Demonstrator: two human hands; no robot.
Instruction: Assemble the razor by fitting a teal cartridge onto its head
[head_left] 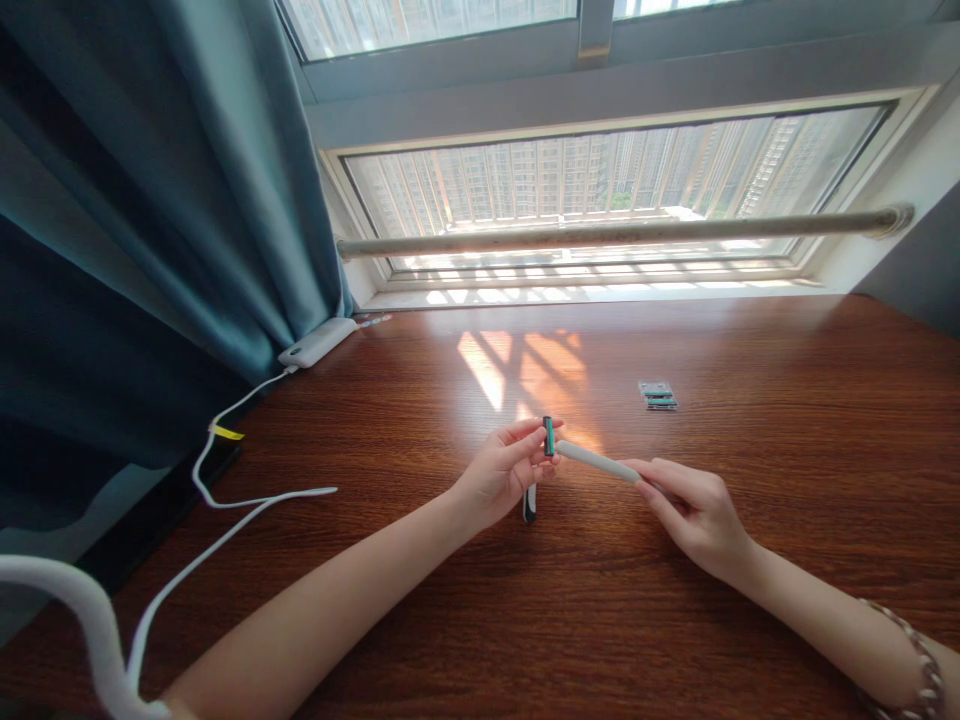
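Between the fingertips of my left hand (pixel 506 465) is a black razor head (pixel 549 437) with a green strip. A white-and-black handle (pixel 530 502) shows just below that hand; the hand hides whether it joins the razor head. My right hand (pixel 697 510) grips one end of a slim light grey rod (pixel 600 461). The rod's rounded far end points left, close beside the razor head; I cannot tell whether they touch. Beyond my right hand, a clear plastic case (pixel 658 396) with black-and-green razor heads lies on the table.
Brown wooden table (pixel 420 640) runs up to a window with a horizontal rail (pixel 622 235). On the left, a white power strip (pixel 319 343) sits by the blue curtain (pixel 225 180), its white cable (pixel 199 470) trailing forward. A thick white curved tube (pixel 82 600) stands at the lower left.
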